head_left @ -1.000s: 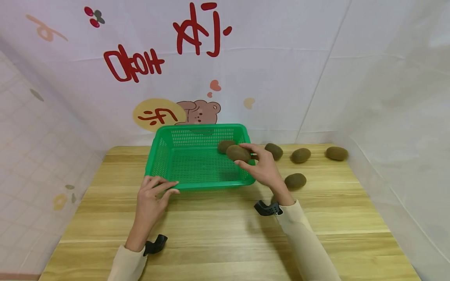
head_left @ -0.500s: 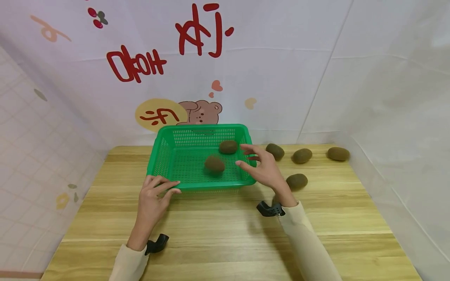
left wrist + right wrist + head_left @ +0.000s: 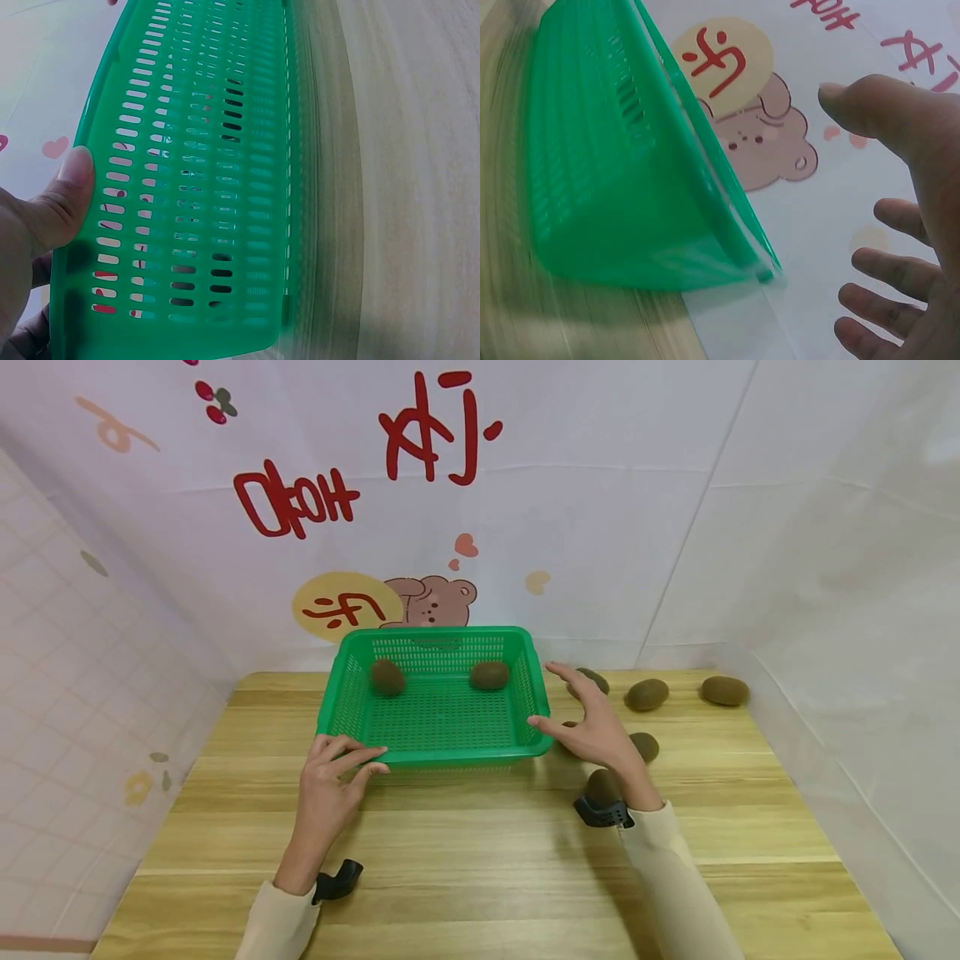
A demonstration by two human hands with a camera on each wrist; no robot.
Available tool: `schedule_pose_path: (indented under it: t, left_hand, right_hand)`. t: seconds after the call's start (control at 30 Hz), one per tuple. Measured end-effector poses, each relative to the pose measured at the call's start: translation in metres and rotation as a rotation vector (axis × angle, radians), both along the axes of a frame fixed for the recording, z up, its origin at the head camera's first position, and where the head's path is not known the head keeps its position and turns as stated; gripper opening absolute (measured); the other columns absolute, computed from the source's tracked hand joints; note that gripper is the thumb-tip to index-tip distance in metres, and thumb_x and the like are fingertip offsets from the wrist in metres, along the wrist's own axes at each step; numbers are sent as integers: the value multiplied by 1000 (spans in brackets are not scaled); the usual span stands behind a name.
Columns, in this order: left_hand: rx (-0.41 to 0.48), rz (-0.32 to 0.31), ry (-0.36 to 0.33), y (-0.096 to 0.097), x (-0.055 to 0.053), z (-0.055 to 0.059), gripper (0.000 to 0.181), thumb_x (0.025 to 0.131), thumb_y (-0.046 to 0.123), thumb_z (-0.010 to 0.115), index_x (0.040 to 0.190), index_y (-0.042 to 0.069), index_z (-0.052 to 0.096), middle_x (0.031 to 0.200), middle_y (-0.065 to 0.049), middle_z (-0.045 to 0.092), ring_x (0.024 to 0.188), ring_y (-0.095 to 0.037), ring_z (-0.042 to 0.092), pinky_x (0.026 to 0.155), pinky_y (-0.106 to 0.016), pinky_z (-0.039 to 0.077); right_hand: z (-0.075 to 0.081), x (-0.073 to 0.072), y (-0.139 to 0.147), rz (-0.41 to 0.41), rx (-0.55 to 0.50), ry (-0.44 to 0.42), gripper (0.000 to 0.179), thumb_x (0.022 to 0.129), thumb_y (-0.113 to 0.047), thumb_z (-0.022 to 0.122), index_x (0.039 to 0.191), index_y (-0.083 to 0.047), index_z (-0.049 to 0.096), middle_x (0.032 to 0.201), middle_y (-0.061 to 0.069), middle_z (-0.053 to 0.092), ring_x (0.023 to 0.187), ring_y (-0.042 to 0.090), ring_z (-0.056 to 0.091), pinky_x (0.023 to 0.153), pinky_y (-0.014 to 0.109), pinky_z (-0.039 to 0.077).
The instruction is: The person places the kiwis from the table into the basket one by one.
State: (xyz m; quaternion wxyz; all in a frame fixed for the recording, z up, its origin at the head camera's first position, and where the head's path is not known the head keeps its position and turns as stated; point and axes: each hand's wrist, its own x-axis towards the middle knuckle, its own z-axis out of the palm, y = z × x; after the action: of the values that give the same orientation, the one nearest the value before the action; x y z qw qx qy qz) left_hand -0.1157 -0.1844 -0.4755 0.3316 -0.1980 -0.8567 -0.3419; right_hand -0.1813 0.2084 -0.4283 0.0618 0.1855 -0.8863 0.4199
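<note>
A green plastic basket (image 3: 450, 755) with slotted walls stands on the table. Inside it lie two brown kiwis, one kiwi (image 3: 387, 677) at the back left and another kiwi (image 3: 490, 675) at the back right. My left hand (image 3: 328, 793) holds the basket's front rim near its left corner; in the left wrist view the thumb (image 3: 69, 187) lies against the outer wall. Just right of the basket, my right hand (image 3: 596, 727) is in the air with fingers spread and nothing held. In the right wrist view its fingers (image 3: 900, 274) are apart from the basket.
Several more kiwis lie on the wooden table (image 3: 465, 877) at the right: one kiwi (image 3: 647, 694) near the back, another kiwi (image 3: 725, 691) farther right, others partly hidden by the right hand and wrist. A printed white cloth (image 3: 600, 510) stands behind the table.
The right hand let go of a kiwi over the basket. That kiwi rolled left to the back left corner. The right hand then moved right, out past the rim; the left hand stayed.
</note>
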Motion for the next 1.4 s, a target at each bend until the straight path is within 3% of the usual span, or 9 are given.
schedule_pose_path:
  t: [0.27, 0.7, 0.9, 1.23, 1.4]
  left_hand:
    - [11, -6, -4, -1, 1, -2, 32, 65, 6, 92, 96, 9, 84, 85, -4, 69, 83, -21, 48, 76, -28, 38]
    - [-2, -11, 6, 0, -1, -3, 31, 66, 9, 92, 96, 9, 84, 85, -4, 69, 82, -21, 48, 76, -27, 37]
    - [0, -4, 35, 2, -2, -1, 32, 65, 9, 93, 96, 10, 85, 86, -4, 70, 82, -22, 49, 75, -28, 38]
    - [10, 1, 1, 0, -2, -5, 32, 65, 6, 92, 96, 9, 84, 85, -5, 68, 82, -24, 48, 75, -32, 39]
    - [-4, 8, 33, 0, -1, -3, 32, 65, 8, 93, 95, 10, 85, 85, -4, 69, 82, -23, 49, 75, -28, 39]
  right_hand:
    - [-6, 2, 19, -53, 15, 12, 89, 86, -43, 83, 160, -34, 34, 167, -2, 34, 155, 29, 29, 120, 62, 30]
    - [-19, 8, 54, -142, 68, -57, 96, 85, -47, 84, 162, -37, 27, 170, 0, 25, 157, 34, 22, 119, 68, 25]
    - [-24, 7, 72, -174, 74, -87, 100, 83, -48, 84, 163, -33, 25, 171, 2, 24, 157, 37, 22, 119, 68, 25]
    - [-37, 9, 93, -197, 89, -135, 105, 84, -49, 84, 165, -31, 19, 171, 6, 22, 156, 40, 24, 117, 70, 26]
    - [-45, 12, 104, -217, 95, -161, 105, 86, -49, 82, 166, -29, 17, 171, 9, 24, 155, 44, 23, 114, 74, 26]
